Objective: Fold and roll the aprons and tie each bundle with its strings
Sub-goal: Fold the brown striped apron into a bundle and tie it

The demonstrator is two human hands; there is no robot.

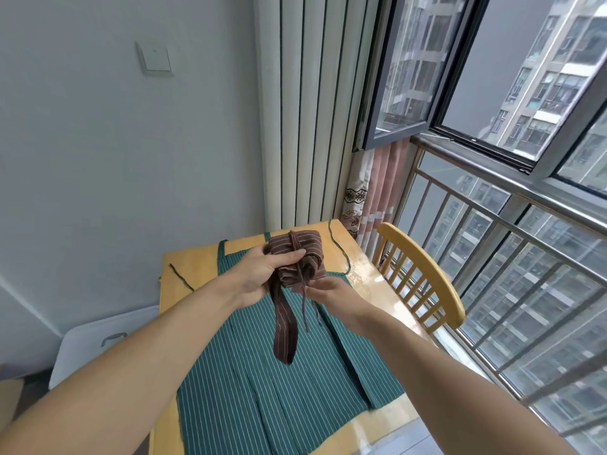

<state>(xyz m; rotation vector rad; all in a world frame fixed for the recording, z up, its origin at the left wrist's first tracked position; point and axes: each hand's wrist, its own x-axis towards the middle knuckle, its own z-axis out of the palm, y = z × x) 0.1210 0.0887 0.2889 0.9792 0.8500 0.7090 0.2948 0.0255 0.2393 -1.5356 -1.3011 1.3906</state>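
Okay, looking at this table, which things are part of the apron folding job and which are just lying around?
Job: brown apron bundle, held by left hand and right hand; green apron spread flat on the table.
Lying about: chair, white box, curtain.

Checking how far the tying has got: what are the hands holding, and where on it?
Left hand grips the rolled brown striped apron bundle around its middle; right hand supports its lower end, near the strings.

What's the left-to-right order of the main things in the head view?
White lidded plastic box → left hand gripping the brown striped rolled apron bundle → right hand beside its strings → yellow wooden slatted chair → grey metal window railing. Green striped apron omitted: it spans the middle.
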